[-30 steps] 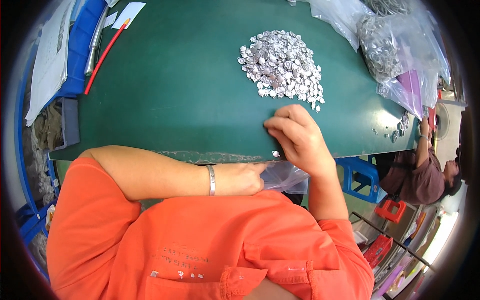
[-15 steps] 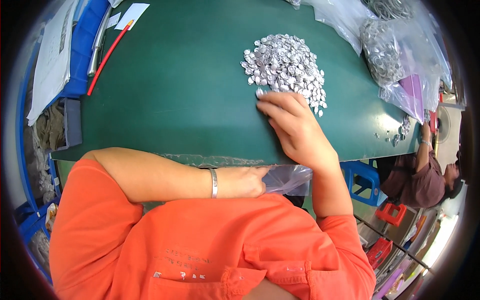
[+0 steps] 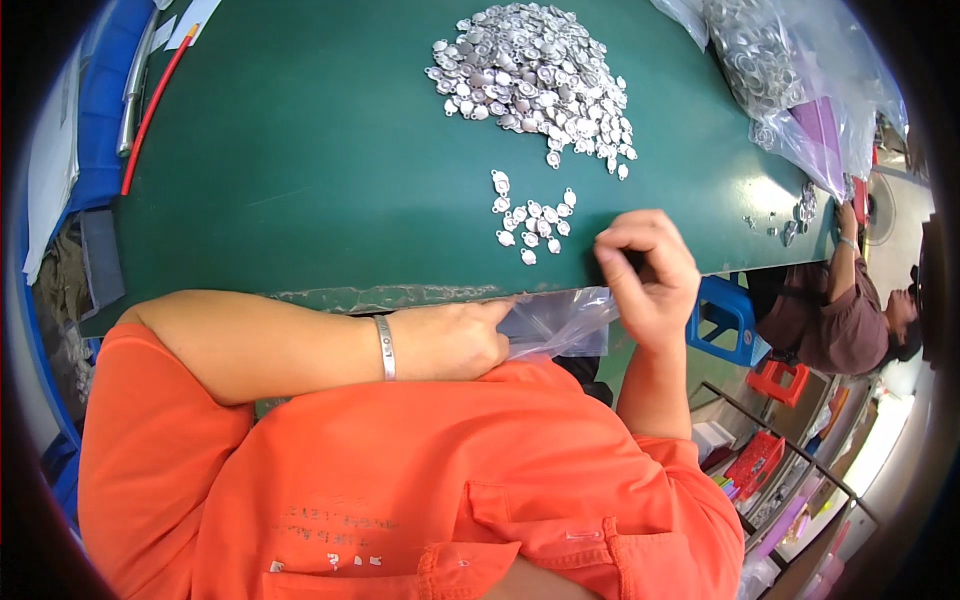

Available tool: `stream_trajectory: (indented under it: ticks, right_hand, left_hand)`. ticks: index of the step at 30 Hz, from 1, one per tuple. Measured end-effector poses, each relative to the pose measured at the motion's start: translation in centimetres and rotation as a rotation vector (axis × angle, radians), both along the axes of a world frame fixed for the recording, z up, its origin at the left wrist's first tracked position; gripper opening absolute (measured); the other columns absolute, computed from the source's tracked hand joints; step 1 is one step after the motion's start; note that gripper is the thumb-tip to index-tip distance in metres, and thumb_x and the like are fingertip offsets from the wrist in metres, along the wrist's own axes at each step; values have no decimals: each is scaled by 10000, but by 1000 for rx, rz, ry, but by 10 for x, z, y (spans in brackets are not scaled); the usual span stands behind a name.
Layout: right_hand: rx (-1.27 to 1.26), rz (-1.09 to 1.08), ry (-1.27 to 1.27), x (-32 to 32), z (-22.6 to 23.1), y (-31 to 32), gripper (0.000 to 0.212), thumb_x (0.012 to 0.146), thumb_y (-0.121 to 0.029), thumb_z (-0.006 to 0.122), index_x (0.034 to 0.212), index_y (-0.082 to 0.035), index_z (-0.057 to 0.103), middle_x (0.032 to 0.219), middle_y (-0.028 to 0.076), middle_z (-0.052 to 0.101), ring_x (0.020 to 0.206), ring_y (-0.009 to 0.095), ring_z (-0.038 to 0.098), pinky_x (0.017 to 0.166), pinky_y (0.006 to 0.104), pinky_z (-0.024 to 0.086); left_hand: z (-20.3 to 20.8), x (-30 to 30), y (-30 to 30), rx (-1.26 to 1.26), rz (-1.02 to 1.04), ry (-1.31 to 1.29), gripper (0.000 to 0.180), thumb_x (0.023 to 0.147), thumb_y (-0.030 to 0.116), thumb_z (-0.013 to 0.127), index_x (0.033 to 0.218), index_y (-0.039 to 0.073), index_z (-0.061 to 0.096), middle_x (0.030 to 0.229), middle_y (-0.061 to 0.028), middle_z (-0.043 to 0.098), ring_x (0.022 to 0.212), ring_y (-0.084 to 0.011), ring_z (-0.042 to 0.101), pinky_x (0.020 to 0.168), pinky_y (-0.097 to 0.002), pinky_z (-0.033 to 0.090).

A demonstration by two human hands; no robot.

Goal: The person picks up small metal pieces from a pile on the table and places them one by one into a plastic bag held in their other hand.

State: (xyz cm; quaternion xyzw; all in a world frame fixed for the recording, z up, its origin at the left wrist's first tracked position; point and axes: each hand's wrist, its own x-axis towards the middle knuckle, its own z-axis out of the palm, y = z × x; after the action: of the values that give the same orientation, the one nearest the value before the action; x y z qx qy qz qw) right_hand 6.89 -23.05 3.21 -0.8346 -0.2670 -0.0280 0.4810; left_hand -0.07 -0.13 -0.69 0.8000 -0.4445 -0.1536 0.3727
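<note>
A heap of small silver oval metal charms [image 3: 540, 75], each with a little ring, lies on the green tabletop. Nearer the front edge is a small loose group of the same charms [image 3: 535, 222]. My right hand [image 3: 650, 265] hovers just right of this group, fingers curled and thumb close to the index finger; whether anything is between them is hidden. Below the table edge, my left hand [image 3: 455, 340] grips the rim of a clear plastic bag [image 3: 560, 325]. The bag hangs under the edge, partly hidden by my hand.
A red pencil [image 3: 157, 115] and a metal rod [image 3: 135, 90] lie at the left beside blue trays [image 3: 105, 130]. Clear bags of metal rings [image 3: 750, 70] sit at the far right. Beyond a blue stool [image 3: 725, 320], another person [image 3: 835, 310] works.
A small group of charms now lies apart from the heap, toward the front edge. My right hand has moved from the heap back toward me and right. The view has shifted.
</note>
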Motion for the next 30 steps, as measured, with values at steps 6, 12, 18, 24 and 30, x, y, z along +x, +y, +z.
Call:
stream_trajectory:
  ticks: [6,12,18,24,30]
  right_hand:
    - [-165,113,-173,-2,-4,17,203,682,47,747,858,-31,684,815,63,608,743,240,552,654,334,442]
    - [-205,144,-245,-1,-6,11,214,680,24,751,868,-37,669,805,67,588,730,255,533,646,340,424]
    - [-187,183,-211,4,3,23,217,686,15,746,881,-46,674,816,64,578,737,256,534,662,342,424]
    - [-170,138,-323,7,-5,26,190,726,34,727,893,-36,667,843,77,597,747,246,563,672,338,453]
    - [-96,-49,-235,-6,-5,-5,121,775,67,674,865,1,629,849,113,644,740,248,612,658,316,497]
  left_hand:
    - [-3,-3,-2,-7,30,-78,194,701,141,623,714,-51,648,1242,-392,489,1023,-423,609,855,-398,523]
    - [0,-2,0,-27,27,21,206,702,144,621,726,-59,653,1234,-394,491,1030,-426,607,875,-399,514]
    - [3,-1,-1,5,13,-34,211,723,146,608,722,-62,640,1221,-400,494,1001,-433,621,860,-402,526]
    - [5,2,-1,23,-10,38,205,740,136,598,727,-66,629,1227,-410,489,1009,-437,624,852,-405,536]
    - [2,1,-1,-6,4,20,199,765,129,587,753,-63,637,1243,-409,481,1013,-441,625,867,-386,535]
